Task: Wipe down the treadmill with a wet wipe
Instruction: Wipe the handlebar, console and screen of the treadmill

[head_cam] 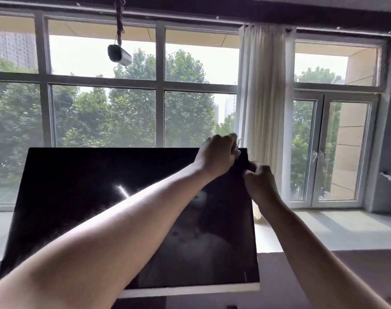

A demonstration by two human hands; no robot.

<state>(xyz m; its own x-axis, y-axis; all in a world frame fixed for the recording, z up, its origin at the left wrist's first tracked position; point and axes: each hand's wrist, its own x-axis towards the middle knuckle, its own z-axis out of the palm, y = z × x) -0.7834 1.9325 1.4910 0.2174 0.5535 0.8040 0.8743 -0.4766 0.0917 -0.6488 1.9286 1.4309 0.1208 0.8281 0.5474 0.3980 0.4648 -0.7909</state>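
Left hand (217, 156) grips the top right corner of the black screen (100, 208), fingers curled, a pale scrap of wipe (237, 144) showing between them. Right hand (260, 184) pinches the screen's right edge just below, fingers curled.

Just below and left of the two gripping hands, the screen (100, 208) is glossy black with a pale silver strip along its bottom edge. Directly beyond the grip hangs a plain off-white curtain (263, 108). The window frames (160, 85) farther behind are grey, with green trees (123, 117) through them.
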